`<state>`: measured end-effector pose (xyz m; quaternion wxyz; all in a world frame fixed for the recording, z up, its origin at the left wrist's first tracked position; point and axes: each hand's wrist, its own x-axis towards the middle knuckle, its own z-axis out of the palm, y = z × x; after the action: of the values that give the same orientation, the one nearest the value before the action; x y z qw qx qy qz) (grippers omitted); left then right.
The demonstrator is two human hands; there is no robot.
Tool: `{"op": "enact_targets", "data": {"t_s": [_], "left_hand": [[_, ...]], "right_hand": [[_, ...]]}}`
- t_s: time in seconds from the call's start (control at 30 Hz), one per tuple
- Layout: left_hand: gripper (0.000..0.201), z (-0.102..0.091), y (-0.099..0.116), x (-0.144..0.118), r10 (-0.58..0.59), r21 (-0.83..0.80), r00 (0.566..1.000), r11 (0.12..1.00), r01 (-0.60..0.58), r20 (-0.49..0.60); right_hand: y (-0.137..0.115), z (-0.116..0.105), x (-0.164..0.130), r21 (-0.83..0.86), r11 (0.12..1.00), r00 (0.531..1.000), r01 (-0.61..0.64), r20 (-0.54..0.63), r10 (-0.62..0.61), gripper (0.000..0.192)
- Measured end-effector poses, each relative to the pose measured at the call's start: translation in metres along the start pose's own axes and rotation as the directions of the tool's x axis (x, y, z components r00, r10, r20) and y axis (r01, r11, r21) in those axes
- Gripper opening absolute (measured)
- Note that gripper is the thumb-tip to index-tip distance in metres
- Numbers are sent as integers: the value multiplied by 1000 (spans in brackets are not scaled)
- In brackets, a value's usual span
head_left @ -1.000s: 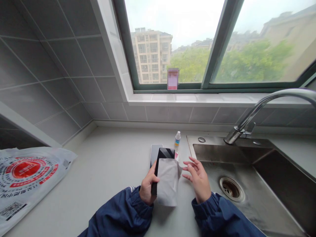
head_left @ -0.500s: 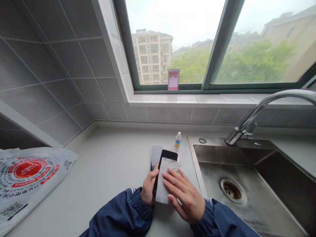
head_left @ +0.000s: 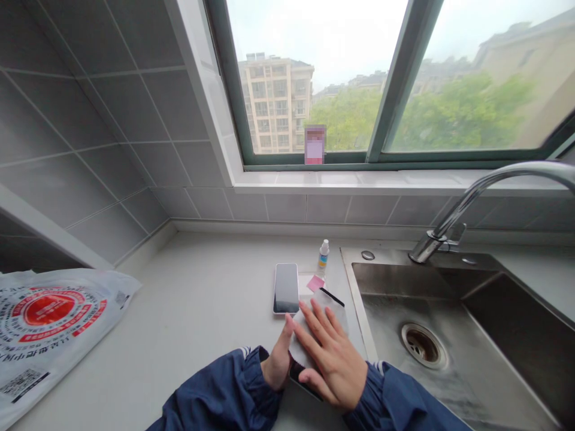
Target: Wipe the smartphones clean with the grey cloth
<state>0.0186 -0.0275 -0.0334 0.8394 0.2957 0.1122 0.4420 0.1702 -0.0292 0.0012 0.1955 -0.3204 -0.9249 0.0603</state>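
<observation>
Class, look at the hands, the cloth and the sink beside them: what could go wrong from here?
The black device might slip: the left hand holds it from the left side, while the right hand lies flat on the cloth over it. If it slid rightward, it could fall into the nearby sink. The small bottle stands upright near the sink's edge, so a stray knock might tip it.

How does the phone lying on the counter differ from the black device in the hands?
The phone lies flat on the counter; the black device is held in the left hand.
The phone is almost fully exposed; the black device is mostly hidden by the grey cloth and right hand.
The phone has a pale rim; the black device's visible edge is dark.
Shared: both are slab-shaped.
</observation>
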Motion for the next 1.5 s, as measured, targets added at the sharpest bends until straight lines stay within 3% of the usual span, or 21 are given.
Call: {"op": "enact_targets", "data": {"t_s": [0.1,0.23,0.4,0.53,0.7,0.83,0.9,1.0,1.13,1.33,1.5], "left_hand": [[66,0,0,0,-14,-9,1000,1000,14,16],[73,-3,12,-1,-87,-143,996,986,85,-5],[91,-5,26,-2,-179,-257,982,948,187,56],[81,-4,20,-1,-209,-307,978,930,200,3],[73,1,11,1,-188,-252,982,949,190,31],[77,0,9,2,-66,-184,994,980,81,87],[80,-2,10,1,-94,-162,987,980,115,132],[84,-5,11,0,-230,-116,954,960,254,190],[80,-6,11,1,-69,-216,992,972,90,104],[96,-8,23,0,-219,-317,976,926,205,-9],[94,-10,30,3,-196,-320,975,935,154,-101]], "right_hand": [[-1,0,-1,13,1000,1000,15,2,-15,83],[0,6,-5,23,995,995,94,11,-95,84],[2,12,-8,26,990,986,139,-96,-136,69],[0,9,-5,1,992,992,127,-10,-127,71],[2,6,-2,-20,996,994,82,78,-80,87],[16,15,-6,-59,998,1000,-13,-20,12,86],[22,21,-8,-79,994,994,-75,-85,69,84],[24,26,-8,-90,985,980,-145,-151,130,83],[11,26,-8,-63,997,996,-43,-81,38,88],[-5,20,-5,7,997,996,81,-33,-80,86],[-12,25,-6,71,992,992,107,-72,-102,82]]}}
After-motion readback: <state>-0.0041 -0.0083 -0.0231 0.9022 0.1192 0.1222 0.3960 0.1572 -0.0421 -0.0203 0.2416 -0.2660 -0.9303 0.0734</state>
